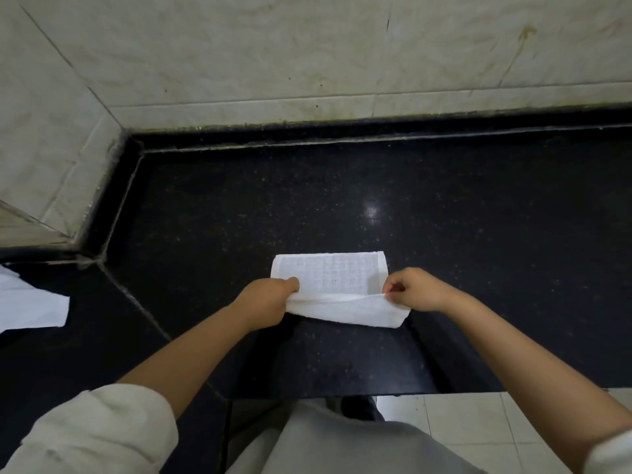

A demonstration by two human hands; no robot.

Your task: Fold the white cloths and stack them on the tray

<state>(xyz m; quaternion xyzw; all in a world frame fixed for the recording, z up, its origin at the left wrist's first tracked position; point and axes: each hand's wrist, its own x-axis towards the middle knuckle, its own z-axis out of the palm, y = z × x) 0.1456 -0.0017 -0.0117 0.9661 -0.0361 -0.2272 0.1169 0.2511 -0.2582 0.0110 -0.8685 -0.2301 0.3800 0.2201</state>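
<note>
A white cloth with a faint woven grid lies on the black stone counter, its near edge lifted and curled over toward the wall. My left hand pinches the left end of that lifted edge. My right hand pinches the right end between thumb and fingers. More white cloth lies loose at the far left edge of the counter, partly cut off by the frame. No tray is in view.
Tiled walls close the counter at the back and on the left, meeting in a corner. The counter's front edge runs just in front of my body, with pale floor tiles below on the right.
</note>
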